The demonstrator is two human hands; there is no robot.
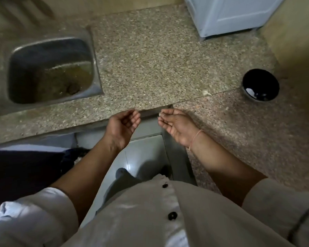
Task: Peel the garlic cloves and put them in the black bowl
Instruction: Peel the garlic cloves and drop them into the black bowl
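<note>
Left hand (122,125): fingers loosely curled, holding nothing.
Right hand (176,126): fingers pinch a small pale bit (160,114); clove or skin unclear.
Black bowl (260,85): on worktop (150,68), well apart.

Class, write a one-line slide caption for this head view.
Right hand pinches a pale scrap by the counter, left hand loosely curled, bowl to the right.

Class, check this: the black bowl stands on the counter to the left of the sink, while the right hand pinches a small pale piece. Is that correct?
Not quite. The head view shows the black bowl on the counter to the right of the sink, not the left. The right hand does pinch a small pale piece.
</note>
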